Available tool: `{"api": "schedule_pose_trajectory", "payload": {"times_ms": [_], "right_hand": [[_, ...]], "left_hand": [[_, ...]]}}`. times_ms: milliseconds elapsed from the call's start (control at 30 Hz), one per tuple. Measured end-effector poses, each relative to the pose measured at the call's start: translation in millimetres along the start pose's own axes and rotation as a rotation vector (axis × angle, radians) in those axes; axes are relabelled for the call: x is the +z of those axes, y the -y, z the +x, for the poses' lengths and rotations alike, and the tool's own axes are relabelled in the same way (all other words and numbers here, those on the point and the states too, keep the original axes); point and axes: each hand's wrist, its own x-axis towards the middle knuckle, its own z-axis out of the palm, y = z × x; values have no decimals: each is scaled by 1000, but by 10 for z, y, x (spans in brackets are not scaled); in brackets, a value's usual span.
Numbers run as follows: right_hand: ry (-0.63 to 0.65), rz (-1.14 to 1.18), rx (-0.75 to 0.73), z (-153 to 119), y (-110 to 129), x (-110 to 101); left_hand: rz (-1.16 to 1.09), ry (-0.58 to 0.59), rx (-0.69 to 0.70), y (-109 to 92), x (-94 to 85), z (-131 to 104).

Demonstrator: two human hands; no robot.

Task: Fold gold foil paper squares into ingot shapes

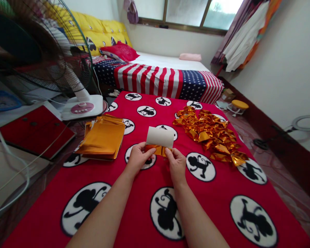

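Note:
Between my two hands is a sheet of gold foil paper [160, 136], its pale back facing me and its near edge folded over so a shiny gold strip shows. My left hand [138, 157] pinches the left end of the fold, thumb on top. At the right end, my right hand [176, 164] grips the same strip between thumb and fingers. To the left lies a stack of flat gold foil sheets [103, 136]. A heap of folded gold foil pieces [209, 132] is spread on the right. All of it rests on a red cloth [134, 213] with black monkey prints.
A standing fan [82, 106] is at the left, its blades blurred. Beyond the cloth stands a bed with a stars-and-stripes cover [157, 81]. A yellow stool [239, 104] and a ring light [306, 123] are on the floor to the right.

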Motion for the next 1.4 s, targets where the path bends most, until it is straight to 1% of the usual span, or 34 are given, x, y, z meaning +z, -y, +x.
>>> {"api": "schedule_pose_trajectory", "payload": {"times_ms": [433,633,833,1133,1233,1333,1400], "right_hand": [[21,-3,-9,1,-55,-18],[13,-21,13,2,-66,-15],[9,-25,1,8,-54,-12],[8,-31,-11,5,-71,-16],[3,-45,-14,1,-64,-17],[4,-61,-30,0,-51,-15],[-2,-59,-41,-1,-44,-12]], "left_hand": [[44,12,19,77,-19,38],[41,9,16,81,-17,39],[33,20,14,107,-21,47],[4,9,-4,20,1,27],[-25,-17,0,-7,4,13],[-53,-38,-2,-9,-5,9],[-75,-29,-16,2,-15,14]]}}
